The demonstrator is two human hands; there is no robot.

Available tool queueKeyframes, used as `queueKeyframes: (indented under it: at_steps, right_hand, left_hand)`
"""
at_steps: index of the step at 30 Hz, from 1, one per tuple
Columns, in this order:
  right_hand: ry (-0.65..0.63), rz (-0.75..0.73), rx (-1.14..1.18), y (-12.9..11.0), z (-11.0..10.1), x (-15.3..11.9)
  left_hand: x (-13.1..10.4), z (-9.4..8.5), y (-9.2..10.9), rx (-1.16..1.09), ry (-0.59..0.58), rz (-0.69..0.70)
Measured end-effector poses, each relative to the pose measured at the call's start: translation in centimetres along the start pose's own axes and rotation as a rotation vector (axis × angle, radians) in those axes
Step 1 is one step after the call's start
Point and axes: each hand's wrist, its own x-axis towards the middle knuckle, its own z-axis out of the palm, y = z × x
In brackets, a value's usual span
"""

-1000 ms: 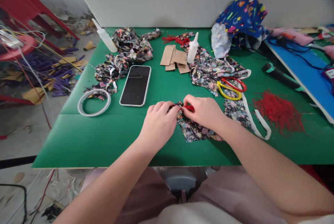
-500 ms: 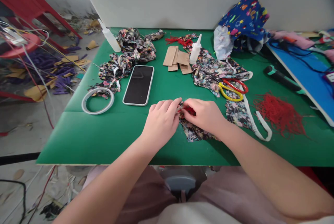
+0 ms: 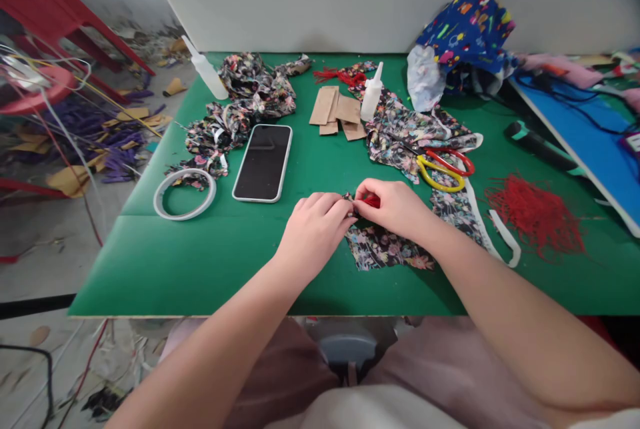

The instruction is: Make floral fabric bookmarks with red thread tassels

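A piece of dark floral fabric (image 3: 387, 252) lies near the front of the green table, its upper end gathered between my hands. My left hand (image 3: 315, 225) is closed on this end from the left, palm down. From the right, my right hand (image 3: 393, 209) pinches the same gathered part. Some red thread (image 3: 371, 200) shows inside the curl of my right hand; how it joins the fabric is hidden by the fingers. Scissors with red and yellow handles (image 3: 443, 172) rest on more floral fabric (image 3: 395, 132) beyond my right hand.
A phone (image 3: 263, 163) and a tape roll (image 3: 185, 194) lie left of my hands. Cardboard pieces (image 3: 327, 107) and a white squeeze bottle (image 3: 371, 95) are behind them, another bottle (image 3: 206, 71) at the far left. Red threads (image 3: 535, 215) are heaped at right, beside a black-and-teal tool (image 3: 543, 149).
My right hand has shifted slightly up and right, with its fingers still pinched. My left hand has moved slightly right. More of the floral piece shows below my right hand.
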Motion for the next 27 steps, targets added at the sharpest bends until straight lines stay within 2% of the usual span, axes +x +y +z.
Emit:
queueKeyframes:
  at_steps: [9, 27]
  right_hand:
    - [-0.001, 0.017, -0.077, -0.29, -0.02, 0.01]
    - [0.051, 0.014, -0.188, -0.39, 0.52, -0.07]
  left_hand:
    - [-0.01, 0.27, -0.38, 0.025, 0.044, -0.036]
    - [-0.08, 0.44, -0.24, 0.116, 0.064, -0.002]
